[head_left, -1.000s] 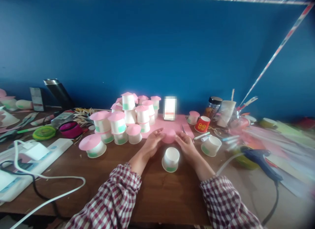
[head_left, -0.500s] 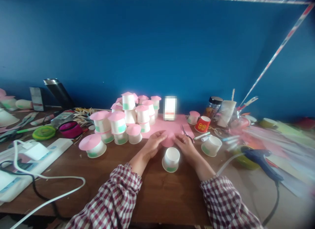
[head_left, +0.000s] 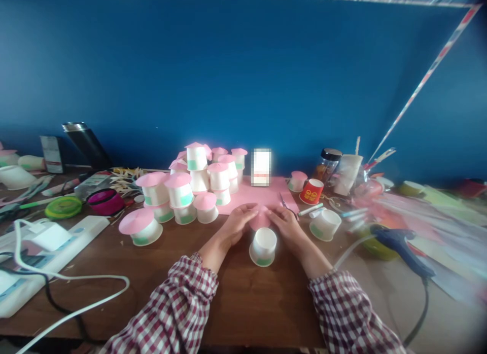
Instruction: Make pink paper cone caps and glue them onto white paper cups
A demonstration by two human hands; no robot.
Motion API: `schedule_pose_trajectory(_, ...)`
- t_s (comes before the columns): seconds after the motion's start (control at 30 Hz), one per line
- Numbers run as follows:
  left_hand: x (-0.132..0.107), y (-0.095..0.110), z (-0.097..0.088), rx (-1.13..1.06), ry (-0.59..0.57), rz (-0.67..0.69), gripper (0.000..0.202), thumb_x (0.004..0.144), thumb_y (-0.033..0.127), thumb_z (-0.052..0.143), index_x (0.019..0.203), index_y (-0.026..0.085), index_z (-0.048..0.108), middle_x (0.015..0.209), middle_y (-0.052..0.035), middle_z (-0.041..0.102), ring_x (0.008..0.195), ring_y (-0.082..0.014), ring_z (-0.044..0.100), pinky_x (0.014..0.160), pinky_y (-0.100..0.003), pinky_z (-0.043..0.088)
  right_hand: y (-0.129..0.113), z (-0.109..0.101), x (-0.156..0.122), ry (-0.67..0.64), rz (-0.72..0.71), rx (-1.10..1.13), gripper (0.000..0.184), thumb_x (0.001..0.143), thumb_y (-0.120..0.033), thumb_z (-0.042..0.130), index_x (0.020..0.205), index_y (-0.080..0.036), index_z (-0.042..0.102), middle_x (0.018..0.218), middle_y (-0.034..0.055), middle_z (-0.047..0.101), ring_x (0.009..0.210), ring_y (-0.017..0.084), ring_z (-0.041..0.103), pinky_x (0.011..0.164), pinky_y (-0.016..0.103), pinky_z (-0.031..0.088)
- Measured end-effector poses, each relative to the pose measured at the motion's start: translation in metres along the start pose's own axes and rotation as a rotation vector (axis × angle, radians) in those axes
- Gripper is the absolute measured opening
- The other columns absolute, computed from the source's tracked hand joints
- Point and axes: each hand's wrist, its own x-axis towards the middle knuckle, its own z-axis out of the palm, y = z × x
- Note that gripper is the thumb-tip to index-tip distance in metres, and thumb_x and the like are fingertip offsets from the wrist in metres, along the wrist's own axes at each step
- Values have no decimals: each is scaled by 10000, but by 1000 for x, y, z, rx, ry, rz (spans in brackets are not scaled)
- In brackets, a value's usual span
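Between my hands is a pink paper cone (head_left: 260, 219). My left hand (head_left: 240, 220) pinches its left side, and my right hand (head_left: 282, 220) pinches the right side. Just in front of the cone, a white paper cup (head_left: 263, 247) stands upside down on the table, with a green patch on its wall. Neither hand touches this cup. To the left of my hands are several more cups with pink cone tops, some stacked, one of them a low capped cup (head_left: 140, 226). Beneath and behind the cone lies a pink paper sheet (head_left: 251, 191).
Scissors (head_left: 288, 204) and markers (head_left: 310, 210) lie right of my hands, near another white cup (head_left: 325, 225) and a red cup (head_left: 312, 191). A blue glue gun (head_left: 405, 247) rests at the right. On the left are a power strip (head_left: 81, 237) and a white cable (head_left: 91, 278).
The fingers have shifted slightly on the pink paper, which now shows a clearer cone peak. The whole view has moved a little; the cups stay where they were.
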Motion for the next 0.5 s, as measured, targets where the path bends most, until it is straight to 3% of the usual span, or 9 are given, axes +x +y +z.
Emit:
schedule_pose_trajectory(0.17,2,-2,-4,-44,40,38,339,751,257,720,1063,169,620,1026,-77,655,900,-167,623,804,-300,495,-1,0,-1,-65,63,82,412,680,-468,731,978,-189,672,819,34,674,694,162,583,642,292,454)
schedule_pose_trajectory(0.5,-2,2,0,-18,30,-6,334,747,290,719,1039,150,639,999,-89,666,852,-177,622,727,-291,508,1,-2,1,13,55,42,401,677,-475,721,930,-172,658,809,35,654,675,149,560,594,270,436)
